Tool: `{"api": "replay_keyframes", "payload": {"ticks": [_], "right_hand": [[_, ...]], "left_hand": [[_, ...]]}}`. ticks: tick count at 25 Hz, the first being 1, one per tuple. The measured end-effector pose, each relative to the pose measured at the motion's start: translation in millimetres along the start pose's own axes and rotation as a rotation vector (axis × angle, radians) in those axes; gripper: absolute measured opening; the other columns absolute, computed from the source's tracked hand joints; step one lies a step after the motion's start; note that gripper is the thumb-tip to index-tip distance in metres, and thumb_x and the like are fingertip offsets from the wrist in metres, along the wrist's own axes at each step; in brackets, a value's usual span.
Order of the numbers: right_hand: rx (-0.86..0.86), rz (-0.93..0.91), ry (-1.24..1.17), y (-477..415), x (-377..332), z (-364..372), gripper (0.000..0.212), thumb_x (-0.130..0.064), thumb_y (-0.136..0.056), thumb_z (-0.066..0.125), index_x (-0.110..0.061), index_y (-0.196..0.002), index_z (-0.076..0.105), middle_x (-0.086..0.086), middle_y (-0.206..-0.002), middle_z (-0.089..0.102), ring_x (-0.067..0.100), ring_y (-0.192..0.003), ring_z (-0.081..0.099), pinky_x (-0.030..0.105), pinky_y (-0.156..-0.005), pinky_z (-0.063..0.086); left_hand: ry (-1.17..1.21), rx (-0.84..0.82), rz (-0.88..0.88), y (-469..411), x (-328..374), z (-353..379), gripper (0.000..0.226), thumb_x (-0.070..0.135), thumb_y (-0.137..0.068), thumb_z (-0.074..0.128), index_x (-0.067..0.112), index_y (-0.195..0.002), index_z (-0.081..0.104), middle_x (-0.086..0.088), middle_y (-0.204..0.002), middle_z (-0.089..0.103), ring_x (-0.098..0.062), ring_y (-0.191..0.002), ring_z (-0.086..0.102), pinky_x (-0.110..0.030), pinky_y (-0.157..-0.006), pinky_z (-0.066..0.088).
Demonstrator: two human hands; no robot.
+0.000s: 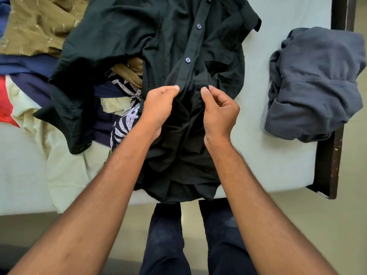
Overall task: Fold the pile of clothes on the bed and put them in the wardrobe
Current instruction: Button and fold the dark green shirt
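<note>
Left hand: we see the left hand raised over the near edge of the bed, back toward us, with its bare forearm running in from the lower left corner.
Left fingers: the thumb and fingers are closed in a pinch on the lower end of the button strip of the dark green button-up shirt.
Right hand: we see the right hand just beside the left one, thumb uppermost, with its forearm coming in from the lower right.
Right fingers: the thumb pinches the shirt's other front edge, and the remaining fingers curl loosely toward the palm.
Shirt: it lies spread and rumpled across the middle of the bed, its lower part bunched under and between our hands and hanging a little over the near edge. Two purple buttons show along the strip above the left thumb.
Pile of clothes: the pile of clothes sits on the left of the bed, partly under the shirt. We make out an olive-brown piece, navy cloth, a cream piece and a black-and-white patterned piece.
Grey garment: a crumpled grey garment lies apart on the right side of the bed, reaching over the dark bed frame.
Below: dark trousers show between our forearms.
</note>
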State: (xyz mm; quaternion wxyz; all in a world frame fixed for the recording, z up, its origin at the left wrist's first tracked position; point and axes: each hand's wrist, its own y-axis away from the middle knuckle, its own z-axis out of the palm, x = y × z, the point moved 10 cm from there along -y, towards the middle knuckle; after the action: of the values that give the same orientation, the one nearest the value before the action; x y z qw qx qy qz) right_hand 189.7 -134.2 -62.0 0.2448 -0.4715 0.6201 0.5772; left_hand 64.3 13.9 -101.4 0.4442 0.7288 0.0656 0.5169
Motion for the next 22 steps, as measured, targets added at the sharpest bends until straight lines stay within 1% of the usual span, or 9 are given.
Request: {"api": "replay_keyframes", "payload": {"ticks": [2, 4, 5, 7, 10, 13, 17, 19, 22], "right_hand": [[0.021, -0.059, 0.04, -4, -2, -5, 0.016, -0.011, -0.087, 0.079, -0.008, -0.104, 0.08, -0.004, -0.092, 0.078, 0.002, -0.086, 0.073, 0.013, -0.077, 0.054], [0.041, -0.154, 0.104, -5, -10, -9, 0.014, -0.011, -0.087, 0.079, -0.007, -0.101, 0.08, 0.0, -0.091, 0.077, 0.003, -0.081, 0.072, 0.013, -0.073, 0.054], [0.037, -0.2, 0.135, -4, -15, -9, 0.014, -0.011, -0.087, 0.079, -0.006, -0.1, 0.08, 0.001, -0.09, 0.077, 0.004, -0.078, 0.071, 0.014, -0.072, 0.054], [0.02, -0.263, 0.188, -2, -23, -6, 0.013, -0.012, -0.086, 0.08, -0.007, -0.098, 0.08, -0.001, -0.085, 0.076, 0.002, -0.073, 0.068, 0.015, -0.07, 0.054], [-0.025, -0.35, 0.302, 6, -33, 7, 0.013, -0.013, -0.083, 0.081, -0.009, -0.095, 0.08, -0.009, -0.077, 0.072, -0.003, -0.066, 0.064, 0.012, -0.067, 0.053], [-0.105, -0.325, 0.417, 8, -28, 23, 0.015, -0.016, -0.083, 0.081, -0.011, -0.097, 0.081, -0.017, -0.073, 0.067, -0.005, -0.067, 0.065, 0.012, -0.068, 0.054], [-0.158, -0.241, 0.397, 5, -13, 27, 0.017, -0.015, -0.084, 0.082, -0.01, -0.1, 0.081, -0.022, -0.073, 0.066, -0.01, -0.072, 0.066, 0.006, -0.068, 0.051], [-0.18, -0.227, 0.373, 8, -8, 27, 0.019, -0.015, -0.086, 0.081, -0.009, -0.103, 0.08, -0.017, -0.08, 0.071, -0.009, -0.076, 0.068, 0.007, -0.071, 0.052], [-0.143, -0.238, 0.351, 10, -5, 24, 0.021, -0.017, -0.087, 0.08, -0.008, -0.106, 0.08, -0.006, -0.092, 0.078, -0.005, -0.083, 0.07, 0.01, -0.075, 0.054]], "left_hand": [[-0.075, -0.017, 0.055, 3, 3, 3, 0.02, 0.029, -0.09, 0.07, 0.015, -0.075, 0.071, 0.006, -0.069, 0.062, -0.009, -0.073, 0.058, -0.027, -0.073, 0.046], [-0.023, 0.015, 0.094, 9, 8, 2, 0.006, 0.015, -0.088, 0.075, 0.017, -0.083, 0.073, 0.005, -0.076, 0.07, -0.006, -0.073, 0.064, -0.02, -0.071, 0.051], [0.024, 0.05, 0.119, 11, 10, -1, 0.01, 0.01, -0.085, 0.078, 0.019, -0.086, 0.073, 0.003, -0.079, 0.073, -0.006, -0.076, 0.067, -0.021, -0.074, 0.054], [-0.025, 0.14, 0.226, 16, 17, -10, 0.018, 0.011, -0.08, 0.082, 0.019, -0.093, 0.072, 0.003, -0.083, 0.073, -0.006, -0.079, 0.068, -0.022, -0.08, 0.057], [-0.24, 0.201, 0.381, 27, 28, -10, 0.024, 0.019, -0.078, 0.084, 0.02, -0.1, 0.074, 0.015, -0.082, 0.069, 0.005, -0.074, 0.063, -0.016, -0.076, 0.054], [-0.183, 0.158, 0.393, 31, 27, -5, 0.017, 0.02, -0.086, 0.076, 0.014, -0.102, 0.077, 0.008, -0.088, 0.075, -0.001, -0.083, 0.071, -0.027, -0.082, 0.059], [-0.159, 0.132, 0.296, 24, 15, -7, 0.011, 0.017, -0.088, 0.073, 0.018, -0.099, 0.078, 0.006, -0.088, 0.076, -0.006, -0.085, 0.073, -0.034, -0.086, 0.06], [-0.134, 0.14, 0.265, 23, 13, -7, 0.01, 0.016, -0.088, 0.073, 0.022, -0.094, 0.077, 0.006, -0.086, 0.076, -0.007, -0.083, 0.073, -0.034, -0.085, 0.06], [-0.054, 0.145, 0.205, 23, 9, -3, 0.009, 0.014, -0.089, 0.072, 0.022, -0.092, 0.077, 0.004, -0.087, 0.076, -0.005, -0.081, 0.071, -0.027, -0.08, 0.059]]}}
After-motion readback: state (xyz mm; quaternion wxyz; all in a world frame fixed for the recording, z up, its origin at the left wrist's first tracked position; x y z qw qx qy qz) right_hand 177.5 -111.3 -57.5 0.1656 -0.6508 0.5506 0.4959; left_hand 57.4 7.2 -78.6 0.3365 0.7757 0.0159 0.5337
